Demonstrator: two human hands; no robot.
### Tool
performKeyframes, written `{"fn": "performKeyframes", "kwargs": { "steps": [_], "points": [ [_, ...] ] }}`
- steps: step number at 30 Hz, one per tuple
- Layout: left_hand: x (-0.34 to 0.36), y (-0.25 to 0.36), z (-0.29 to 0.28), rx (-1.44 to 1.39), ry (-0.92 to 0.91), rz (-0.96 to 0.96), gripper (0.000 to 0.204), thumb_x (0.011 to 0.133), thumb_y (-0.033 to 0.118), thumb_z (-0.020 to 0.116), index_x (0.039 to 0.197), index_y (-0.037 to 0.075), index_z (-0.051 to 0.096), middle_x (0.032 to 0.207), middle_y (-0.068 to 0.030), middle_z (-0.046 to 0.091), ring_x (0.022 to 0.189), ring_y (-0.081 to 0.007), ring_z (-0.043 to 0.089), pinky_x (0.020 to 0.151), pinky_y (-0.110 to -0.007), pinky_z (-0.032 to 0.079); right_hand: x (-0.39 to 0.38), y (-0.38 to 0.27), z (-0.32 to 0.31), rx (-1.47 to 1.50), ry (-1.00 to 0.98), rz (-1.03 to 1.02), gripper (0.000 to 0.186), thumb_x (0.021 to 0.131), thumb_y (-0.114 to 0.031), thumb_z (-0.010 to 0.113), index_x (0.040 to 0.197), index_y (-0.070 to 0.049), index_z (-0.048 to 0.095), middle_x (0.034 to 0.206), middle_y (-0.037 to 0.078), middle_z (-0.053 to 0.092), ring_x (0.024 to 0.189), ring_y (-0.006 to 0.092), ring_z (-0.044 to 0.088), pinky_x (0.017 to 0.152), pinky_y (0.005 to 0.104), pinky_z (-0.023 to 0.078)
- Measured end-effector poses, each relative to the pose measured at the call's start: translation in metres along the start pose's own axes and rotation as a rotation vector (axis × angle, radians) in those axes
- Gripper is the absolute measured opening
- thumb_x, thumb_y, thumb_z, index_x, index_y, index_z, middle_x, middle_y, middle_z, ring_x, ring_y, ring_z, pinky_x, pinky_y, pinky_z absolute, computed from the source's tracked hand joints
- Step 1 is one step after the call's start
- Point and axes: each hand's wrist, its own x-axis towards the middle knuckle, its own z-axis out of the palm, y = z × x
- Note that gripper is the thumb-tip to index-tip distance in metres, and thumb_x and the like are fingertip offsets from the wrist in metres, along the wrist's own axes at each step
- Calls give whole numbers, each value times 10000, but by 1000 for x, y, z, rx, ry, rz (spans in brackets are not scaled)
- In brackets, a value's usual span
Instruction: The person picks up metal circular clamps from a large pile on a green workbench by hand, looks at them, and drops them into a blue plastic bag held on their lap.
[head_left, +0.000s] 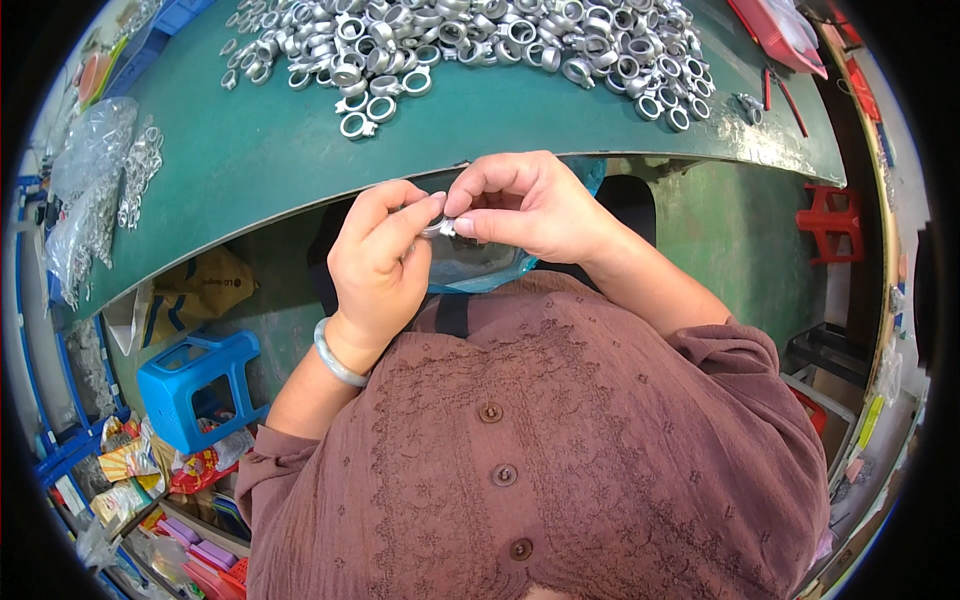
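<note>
A small silvery metal ring clamp (pixel 434 230) is held in front of my body, just off the near edge of the green table. My left hand (pixel 380 250), with a pale bangle at its wrist, pinches the ring between thumb and fingers. At the ring's lug, the thumb and forefinger of my right hand (pixel 530 207) close in from the other side; whether a smaller piece sits between them is hidden. Beneath both hands a translucent blue plastic bag (pixel 480 283) lies over my lap. Many similar ring clamps (pixel 520 33) form a heap along the table's far side.
The green table (pixel 250 170) curves across ahead of me. Clear plastic bags of small metal parts (pixel 85 220) lie at its left end. A red tray (pixel 780 35) and thin red rods (pixel 790 105) are at far right. Stools, blue (pixel 195 385) and red (pixel 830 225), stand on the floor.
</note>
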Motion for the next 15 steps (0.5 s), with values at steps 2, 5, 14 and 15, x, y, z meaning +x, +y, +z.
{"fn": "performKeyframes", "kwargs": {
  "steps": [2,5,14,15],
  "points": [
    [-2,-3,3,-92,-7,-84,310,607,-111,562,885,12,622,839,-106,572,703,-191,571,598,-244,455,0,-1,-1,-63,10,9,81,768,1,588,847,-11,599,776,3,588,685,59,520,632,200,436],
    [-4,-3,3,-497,-103,-560,348,679,-57,604,1017,24,586,876,-42,582,726,-76,526,655,-196,433,0,-4,-5,-208,42,34,70,754,-35,573,812,-8,600,721,5,582,648,57,507,599,205,425],
    [2,1,-6,-832,-166,-921,375,728,-15,606,1095,4,532,935,-39,580,672,-37,490,600,-168,419,-1,1,-10,-441,113,37,88,738,-65,554,772,6,591,630,32,569,565,76,496,526,228,412],
    [4,2,-7,-901,-162,-976,391,738,-12,593,1120,6,513,940,-41,580,650,-39,485,579,-169,416,0,0,-9,-449,125,36,92,747,-68,556,782,9,594,634,40,576,570,81,507,531,231,418]
  ]
}}
